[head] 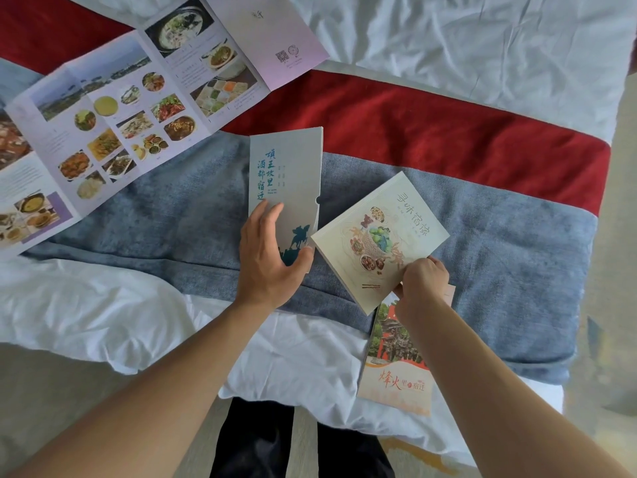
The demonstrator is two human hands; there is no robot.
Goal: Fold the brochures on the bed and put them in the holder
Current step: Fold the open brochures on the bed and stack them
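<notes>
A grey-white card holder (289, 174) with blue writing and a notch in its right edge lies on the bed. My left hand (269, 257) grips its near end, fingers spread on its face and thumb at the lower right corner. My right hand (422, 288) pinches the near corner of a folded cream brochure (379, 236) with a food picture. This brochure lies tilted, and its left corner touches the holder. A folded red-and-orange brochure (393, 367) lies partly under my right forearm. A large unfolded brochure (120, 108) with food photos is spread at the upper left.
The brochures rest on a blue-grey throw (499, 270) next to a red runner (448, 139). White bedding (86, 305) is bunched at the near left. The bed's right edge (606, 188) is close. My dark trouser legs (255, 439) stand at its near edge.
</notes>
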